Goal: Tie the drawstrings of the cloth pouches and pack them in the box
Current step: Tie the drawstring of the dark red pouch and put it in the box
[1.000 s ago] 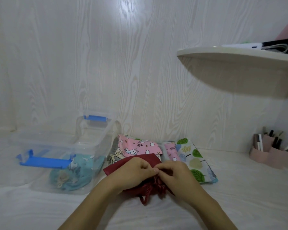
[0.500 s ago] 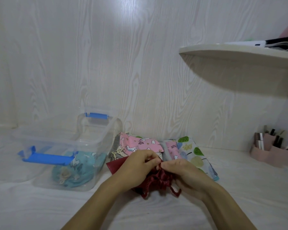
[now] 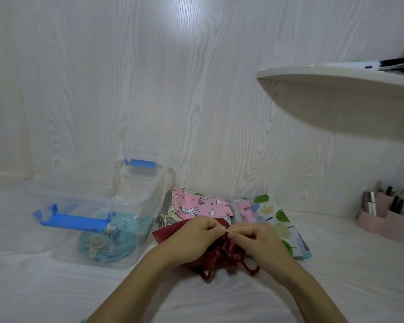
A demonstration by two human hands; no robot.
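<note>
A dark red satin pouch (image 3: 219, 254) lies on the white surface in front of me, its mouth gathered and its cord ends trailing toward me. My left hand (image 3: 194, 236) and my right hand (image 3: 254, 236) meet above it, and each pinches the red drawstring at the gathered top. Behind them lie a pink unicorn pouch (image 3: 201, 203), a small pink pouch (image 3: 244, 209) and a white leaf-print pouch (image 3: 278, 220). The clear plastic box (image 3: 135, 190) with blue latches stands to the left and holds a teal pouch (image 3: 112, 241).
A pink desk organiser (image 3: 385, 220) with pens and tubes sits at the right by the wall. A white shelf (image 3: 336, 89) juts out above it. The wood-grain wall runs close behind the pouches.
Both hands have kept working the cord at the red pouch's top; its mouth has bunched up tighter and the loose cord ends now trail further out toward me.
</note>
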